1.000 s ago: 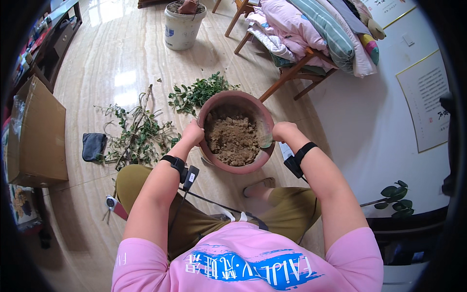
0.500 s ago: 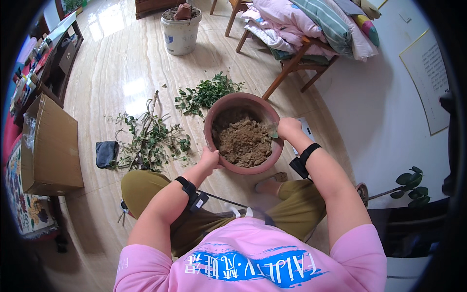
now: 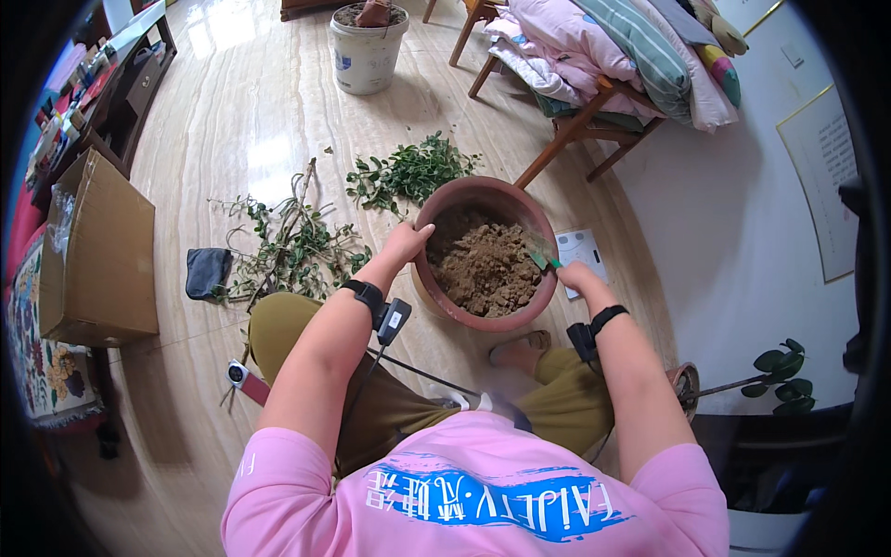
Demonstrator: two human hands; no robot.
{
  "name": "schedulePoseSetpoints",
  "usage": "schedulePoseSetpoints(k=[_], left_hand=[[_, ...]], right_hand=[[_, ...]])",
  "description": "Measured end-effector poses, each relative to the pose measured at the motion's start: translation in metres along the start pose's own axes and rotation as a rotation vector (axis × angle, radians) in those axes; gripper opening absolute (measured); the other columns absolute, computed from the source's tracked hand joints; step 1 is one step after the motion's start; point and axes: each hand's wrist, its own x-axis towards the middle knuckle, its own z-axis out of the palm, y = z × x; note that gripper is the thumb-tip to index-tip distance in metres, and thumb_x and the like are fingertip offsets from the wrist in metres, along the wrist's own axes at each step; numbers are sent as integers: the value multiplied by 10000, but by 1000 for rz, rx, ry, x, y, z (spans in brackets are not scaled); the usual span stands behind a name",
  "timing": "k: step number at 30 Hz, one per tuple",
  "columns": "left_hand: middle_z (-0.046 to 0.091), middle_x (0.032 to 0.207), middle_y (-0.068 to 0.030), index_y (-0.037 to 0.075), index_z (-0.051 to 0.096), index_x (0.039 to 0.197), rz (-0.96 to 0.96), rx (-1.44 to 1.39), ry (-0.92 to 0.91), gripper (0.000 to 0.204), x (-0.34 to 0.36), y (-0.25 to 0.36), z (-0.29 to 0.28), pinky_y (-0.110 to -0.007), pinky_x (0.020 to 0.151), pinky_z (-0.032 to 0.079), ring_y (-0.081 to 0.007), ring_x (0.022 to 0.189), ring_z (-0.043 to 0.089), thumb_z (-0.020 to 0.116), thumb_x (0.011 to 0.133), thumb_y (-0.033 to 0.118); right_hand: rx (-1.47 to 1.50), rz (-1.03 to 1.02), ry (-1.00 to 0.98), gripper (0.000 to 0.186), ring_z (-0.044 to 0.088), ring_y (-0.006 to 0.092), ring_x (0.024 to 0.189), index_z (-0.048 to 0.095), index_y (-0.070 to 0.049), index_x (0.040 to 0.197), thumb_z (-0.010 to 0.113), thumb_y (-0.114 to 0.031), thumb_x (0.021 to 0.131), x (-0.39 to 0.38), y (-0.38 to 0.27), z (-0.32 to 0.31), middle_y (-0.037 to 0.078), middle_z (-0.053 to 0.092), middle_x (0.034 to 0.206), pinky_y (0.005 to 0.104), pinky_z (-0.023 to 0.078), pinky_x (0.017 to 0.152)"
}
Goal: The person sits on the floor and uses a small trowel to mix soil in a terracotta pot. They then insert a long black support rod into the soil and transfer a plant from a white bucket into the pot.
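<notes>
A round terracotta flowerpot (image 3: 434, 288) stands on the floor before me, with loose brown soil (image 3: 487, 269) inside. My left hand (image 3: 406, 243) grips its left rim, the thumb over the edge. At the opposite side, my right hand (image 3: 579, 277) is closed round the handle of a small green trowel (image 3: 540, 261). The trowel's blade reaches over the right rim to the soil; how deep its tip goes I cannot tell. Much of the handle is hidden by the fingers.
Cut leafy stems (image 3: 295, 232) and a leafy heap (image 3: 408, 172) lie left of and beyond the pot. A dark folded cloth (image 3: 207, 273), a cardboard box (image 3: 107, 260), a white bucket of soil (image 3: 368, 60) and a bedding-laden wooden chair (image 3: 557, 148) surround them. A flat white object (image 3: 583, 246) lies at right.
My left hand has shifted from the pot's near-left rim farther up its left side. My right hand has come nearer to me with the trowel. The whole view has shifted slightly.
</notes>
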Motion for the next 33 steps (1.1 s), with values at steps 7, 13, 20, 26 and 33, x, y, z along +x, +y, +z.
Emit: schedulePoseSetpoints(k=[7,13,20,26,33], left_hand=[[704,919,-214,-2,706,948,107,363,123,386,-6,14,3,-444,821,524,-376,893,676,688,827,364],[706,872,-205,2,714,910,51,352,134,390,-36,10,-8,-443,790,530,-364,857,683,688,820,381],[691,693,-108,4,721,847,-150,200,41,317,-89,-12,-12,-329,618,555,-207,601,679,714,809,319],[690,730,-90,-17,713,842,-337,29,-250,335,-125,-8,-21,-297,547,568,-184,591,668,780,786,306],[699,850,-223,-56,666,963,-141,310,90,580,-111,-15,-22,-440,681,565,-365,767,698,442,985,478]], right_hand=[[484,23,-86,429,654,359,760,580,89,1059,457,-315,980,-17,1,37,275,647,952,437,534,699],[318,-116,96,412,598,462,1022,594,58,1062,473,-324,966,2,-7,43,279,659,1020,493,461,907],[241,-284,151,358,599,452,1038,596,36,1064,522,-290,936,29,-33,18,282,648,1068,488,466,910],[-14,-314,174,375,619,386,1076,629,-3,1118,545,-316,930,29,-67,-13,226,653,1128,479,491,915],[-215,-282,279,265,660,325,1002,712,-147,1051,579,-290,872,-46,-105,-93,122,712,998,458,530,831]])
